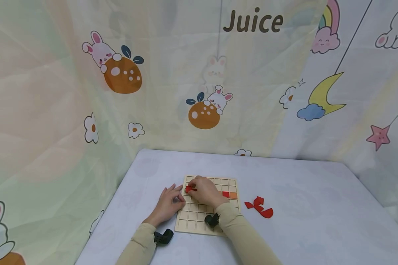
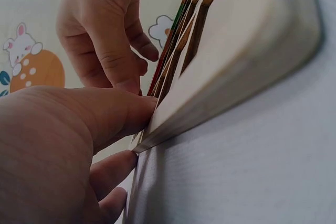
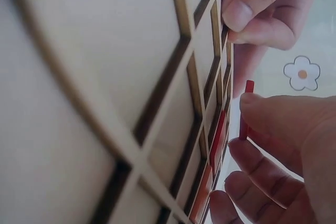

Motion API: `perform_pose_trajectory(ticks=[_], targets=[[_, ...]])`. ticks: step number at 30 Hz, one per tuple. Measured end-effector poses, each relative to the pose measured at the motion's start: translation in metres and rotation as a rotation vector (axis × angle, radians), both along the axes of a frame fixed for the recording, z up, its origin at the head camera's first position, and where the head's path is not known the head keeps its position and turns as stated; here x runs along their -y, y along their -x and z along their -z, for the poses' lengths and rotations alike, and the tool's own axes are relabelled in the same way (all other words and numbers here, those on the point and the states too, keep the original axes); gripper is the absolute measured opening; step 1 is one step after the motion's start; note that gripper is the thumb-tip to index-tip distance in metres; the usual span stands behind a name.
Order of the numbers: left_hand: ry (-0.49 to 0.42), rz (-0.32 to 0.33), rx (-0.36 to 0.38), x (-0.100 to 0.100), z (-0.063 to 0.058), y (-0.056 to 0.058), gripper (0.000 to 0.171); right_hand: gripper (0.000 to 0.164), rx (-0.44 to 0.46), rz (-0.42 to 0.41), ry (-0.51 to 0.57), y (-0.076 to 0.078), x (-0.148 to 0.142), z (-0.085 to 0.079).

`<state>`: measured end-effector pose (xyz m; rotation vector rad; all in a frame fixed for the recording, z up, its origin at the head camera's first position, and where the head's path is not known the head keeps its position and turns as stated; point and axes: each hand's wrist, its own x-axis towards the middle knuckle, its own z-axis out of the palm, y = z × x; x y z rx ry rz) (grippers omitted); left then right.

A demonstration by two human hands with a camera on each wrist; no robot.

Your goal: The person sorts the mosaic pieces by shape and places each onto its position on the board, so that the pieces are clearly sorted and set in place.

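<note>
My left hand is at the left edge of a wooden grid board, gripping its rim with the thumb on top and fingers at the side, as the left wrist view shows. My right hand reaches over the board's upper left part. Between thumb and index finger it pinches a thin flat red piece, held on edge just off the grid. A red tile lies in the grid beside those fingers. Farther right, a red square tile and an orange square tile sit side by side; the hand hides cells between.
Several loose red pieces, some with curved edges, lie on the white-covered table to the right of the board. A printed cloth backdrop stands behind and around the table. Each wrist wears a black strapped camera.
</note>
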<state>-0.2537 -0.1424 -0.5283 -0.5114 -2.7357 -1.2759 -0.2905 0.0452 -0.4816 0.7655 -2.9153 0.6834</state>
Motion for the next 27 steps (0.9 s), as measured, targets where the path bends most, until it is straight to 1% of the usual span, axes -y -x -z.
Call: perform_pose_trajectory(ticks=[7,11,14,25,27], targets=[[0.007,0.004,-0.014,-0.0005,0.0,-0.0008,0.021,0.021,-0.002,0.008,-0.019,0.0006,0.0032,0.0031],[0.003,0.004,-0.004,-0.0008,-0.0011,-0.0013,0.021,0.021,-0.01,0.006,-0.028,0.0002,0.003,0.0042],[0.003,-0.002,0.012,-0.0011,-0.0018,-0.0014,0.021,0.021,-0.005,0.008,-0.018,-0.001,0.0032,0.0038],[0.014,-0.015,0.022,-0.0016,-0.0048,-0.0022,0.019,0.02,-0.004,0.014,-0.002,-0.0014,0.0028,0.0048],[0.018,-0.012,0.012,-0.0015,-0.0051,-0.0023,0.019,0.02,-0.008,0.008,-0.003,-0.0012,0.0027,0.0048]])
